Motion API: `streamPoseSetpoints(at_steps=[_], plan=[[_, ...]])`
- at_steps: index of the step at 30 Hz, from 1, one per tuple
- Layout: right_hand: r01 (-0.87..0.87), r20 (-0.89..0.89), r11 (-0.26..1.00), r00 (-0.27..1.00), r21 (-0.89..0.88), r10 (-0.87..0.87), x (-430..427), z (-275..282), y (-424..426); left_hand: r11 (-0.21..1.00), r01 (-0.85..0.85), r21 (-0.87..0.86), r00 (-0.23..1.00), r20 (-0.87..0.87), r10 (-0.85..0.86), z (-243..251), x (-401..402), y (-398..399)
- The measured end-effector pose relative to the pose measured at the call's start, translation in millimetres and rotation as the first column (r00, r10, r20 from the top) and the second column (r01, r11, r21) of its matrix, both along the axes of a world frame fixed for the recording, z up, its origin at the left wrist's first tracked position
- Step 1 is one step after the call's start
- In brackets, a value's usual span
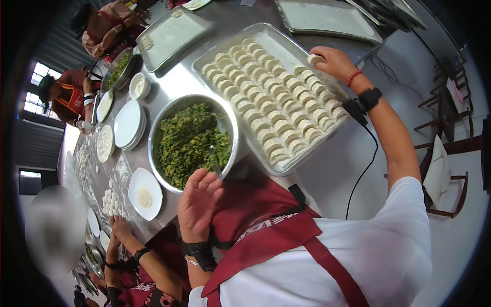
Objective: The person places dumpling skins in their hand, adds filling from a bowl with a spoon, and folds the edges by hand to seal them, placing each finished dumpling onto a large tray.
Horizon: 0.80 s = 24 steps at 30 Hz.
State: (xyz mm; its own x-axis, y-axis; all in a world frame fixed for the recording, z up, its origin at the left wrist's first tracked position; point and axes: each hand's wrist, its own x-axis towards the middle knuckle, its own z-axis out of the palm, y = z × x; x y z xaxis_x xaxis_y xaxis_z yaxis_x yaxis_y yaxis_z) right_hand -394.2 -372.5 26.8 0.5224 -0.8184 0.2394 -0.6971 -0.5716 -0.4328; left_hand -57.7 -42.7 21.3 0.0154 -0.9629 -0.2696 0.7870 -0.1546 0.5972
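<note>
My right hand [336, 64] pinches a raw dumpling [314, 59] above the far right edge of a metal tray [268, 36]. Rows of floured, crescent-shaped dumplings [282, 96] cover most of that tray, with a bare strip along its far right side. Close to my body, my left hand [198, 205] is raised with its palm turned up and nothing in it. Just beyond its fingertips is a steel bowl [152, 153] of chopped green and yellow filling [188, 142]. A metal utensil [215, 159] leans in the filling.
Left of the bowl, a white plate [134, 184] bears round dough wrappers [144, 198]. Stacked plates [128, 122] and a small white bowl [139, 86] stand farther off. Co-worker's hands [122, 227] are by dough pieces [110, 201]. Other trays [172, 42] lie across the table. Chairs [441, 176] stand right.
</note>
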Motion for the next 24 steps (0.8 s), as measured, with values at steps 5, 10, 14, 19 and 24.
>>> streamPoseSetpoints(at_steps=[5,10,14,19,24], plan=[[-0.085,-0.238,0.995,0.969,-0.058,0.069,22.5,-19.3,-38.2,0.997,-0.050,0.052,0.999,0.007,0.049,3.4,-3.2,-5.8],[-0.170,-0.342,0.980,0.931,-0.102,0.125,43.0,-42.7,-71.7,0.992,-0.078,0.099,0.997,-0.008,0.079,1.9,-8.7,-11.4],[-0.199,-0.469,0.979,0.869,-0.042,0.156,64.3,-58.7,-86.4,0.986,-0.100,0.131,0.995,-0.010,0.102,-0.4,-8.2,-10.9],[-0.248,-0.636,0.969,0.746,0.010,0.198,70.7,-62.9,-90.0,0.979,-0.142,0.147,0.988,-0.033,0.148,-0.1,-5.8,-12.0],[-0.283,-0.586,0.959,0.777,0.003,0.231,64.6,-66.0,-96.2,0.981,-0.129,0.147,0.989,-0.055,0.138,-1.8,-5.5,-20.8]])
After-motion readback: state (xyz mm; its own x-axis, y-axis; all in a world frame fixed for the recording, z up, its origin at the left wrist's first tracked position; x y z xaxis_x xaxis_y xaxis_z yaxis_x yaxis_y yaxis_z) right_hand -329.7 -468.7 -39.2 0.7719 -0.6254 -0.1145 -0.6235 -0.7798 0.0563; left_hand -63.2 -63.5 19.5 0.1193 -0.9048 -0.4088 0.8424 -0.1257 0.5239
